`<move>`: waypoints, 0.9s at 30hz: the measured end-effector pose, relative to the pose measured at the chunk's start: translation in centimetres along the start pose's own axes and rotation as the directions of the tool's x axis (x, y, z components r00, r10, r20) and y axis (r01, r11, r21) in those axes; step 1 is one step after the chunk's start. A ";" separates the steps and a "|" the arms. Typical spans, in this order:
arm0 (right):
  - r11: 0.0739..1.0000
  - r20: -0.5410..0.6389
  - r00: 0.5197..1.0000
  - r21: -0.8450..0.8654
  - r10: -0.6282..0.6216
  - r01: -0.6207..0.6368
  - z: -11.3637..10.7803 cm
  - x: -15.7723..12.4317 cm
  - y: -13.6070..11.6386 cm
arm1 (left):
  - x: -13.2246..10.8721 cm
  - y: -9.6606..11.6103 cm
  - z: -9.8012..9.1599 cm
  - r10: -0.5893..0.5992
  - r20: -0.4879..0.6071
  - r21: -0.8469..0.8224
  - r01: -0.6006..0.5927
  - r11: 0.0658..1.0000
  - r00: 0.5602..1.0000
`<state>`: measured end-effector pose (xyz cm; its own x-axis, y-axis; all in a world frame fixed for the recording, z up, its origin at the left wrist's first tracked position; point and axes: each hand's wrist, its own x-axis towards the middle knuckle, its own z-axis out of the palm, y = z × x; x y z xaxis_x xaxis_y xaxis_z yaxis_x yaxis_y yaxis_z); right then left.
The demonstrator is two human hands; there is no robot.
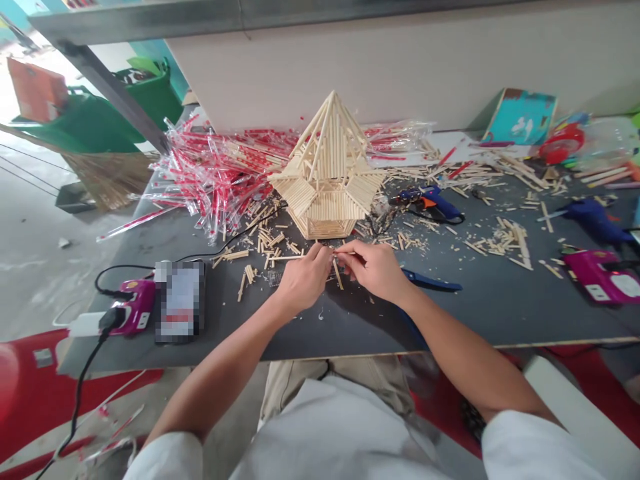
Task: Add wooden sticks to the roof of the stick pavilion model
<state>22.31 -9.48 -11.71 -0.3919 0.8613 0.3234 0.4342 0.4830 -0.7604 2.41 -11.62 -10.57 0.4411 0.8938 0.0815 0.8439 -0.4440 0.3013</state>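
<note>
My left hand and my right hand meet fingertip to fingertip just in front of a lantern-like model built of thin wooden sticks. Both are closed in a pinch around a thin wooden stick, largely hidden by the fingers. Another short stick slants down below the fingertips. Beside my right wrist lies a dark blue handled tool, partly covered by the forearm. A small clear, ridged piece is left of my left hand.
Red-and-clear plastic wrappers are heaped at the back left. Stick offcuts litter the dark table. Two blue glue guns lie to the right. A phone and magenta power socket sit left, another magenta socket right.
</note>
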 end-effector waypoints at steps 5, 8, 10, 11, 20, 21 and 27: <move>0.993 -0.033 0.997 0.102 0.069 -0.066 0.4 -0.2 0.9 | 0.5 0.1 0.8 0.011 -0.008 0.057 -0.011 0.998 1.000; 0.993 -0.059 0.996 0.103 0.061 -0.055 0.6 -0.3 1.1 | 0.7 0.1 1.0 0.013 -0.028 0.035 -0.012 0.999 1.000; 0.994 -0.071 0.996 0.103 0.049 -0.042 0.7 -0.3 1.1 | 0.8 0.1 1.1 0.015 -0.037 0.018 -0.014 1.000 0.999; 0.994 -0.075 0.996 0.105 0.046 -0.038 0.7 -0.3 1.1 | 0.8 0.1 1.2 0.015 -0.039 0.011 -0.014 1.000 0.999; 0.996 -0.103 0.995 0.085 0.010 -0.001 0.6 -0.3 0.9 | 1.0 0.3 1.7 0.002 -0.039 -0.076 -0.005 0.997 0.999; 0.997 -0.107 0.994 0.080 0.005 0.004 0.6 -0.3 0.9 | 0.9 0.3 1.7 0.004 -0.035 -0.084 -0.007 0.996 0.999; 0.997 -0.100 0.995 0.074 0.007 0.001 0.6 -0.4 0.9 | 0.9 0.4 1.3 -0.003 -0.032 -0.135 -0.001 0.991 0.999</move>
<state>22.39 -9.51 -12.92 -0.3059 0.8760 0.3729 0.3729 0.4706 -0.7997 3.53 -11.10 -11.63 0.4284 0.8967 0.1112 0.7946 -0.4324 0.4263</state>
